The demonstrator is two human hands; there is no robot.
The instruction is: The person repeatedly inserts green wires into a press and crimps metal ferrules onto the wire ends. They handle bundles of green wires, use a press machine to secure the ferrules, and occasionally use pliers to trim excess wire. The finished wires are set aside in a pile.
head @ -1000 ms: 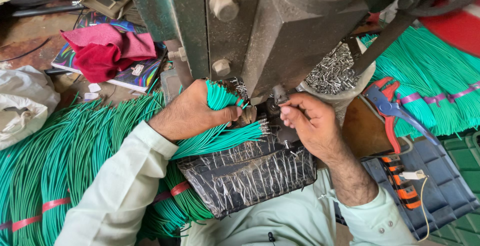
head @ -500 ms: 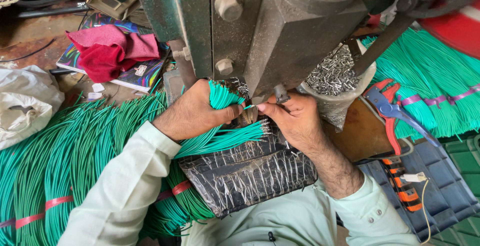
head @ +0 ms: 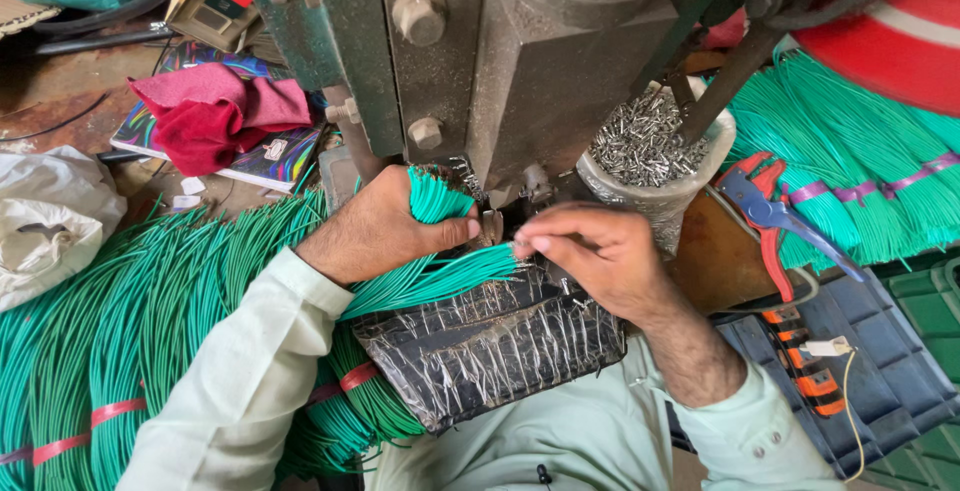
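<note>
My left hand (head: 385, 231) is closed around a bunch of green wires (head: 432, 196), whose cut ends stick up above my fist just under the grey metal press (head: 530, 61). More green wire ends (head: 450, 276) fan out below that hand over a black plastic-wrapped pad (head: 490, 346). My right hand (head: 590, 251) pinches a single thin wire end between thumb and fingers, held close to the press's tool point. Whether it carries a metal piece is too small to tell.
A white cup of small metal terminals (head: 650, 146) stands right of the press. Red-handled cutters (head: 770, 211) lie on a blue tray (head: 880, 371). Large green wire bundles (head: 120, 331) lie at left and at far right (head: 860, 171). A red cloth (head: 215, 116) rests on a book, beside a white bag (head: 50, 216).
My right hand moved left, from beside the press towards the tool point next to my left hand. The left hand stayed put on the wire bunch.
</note>
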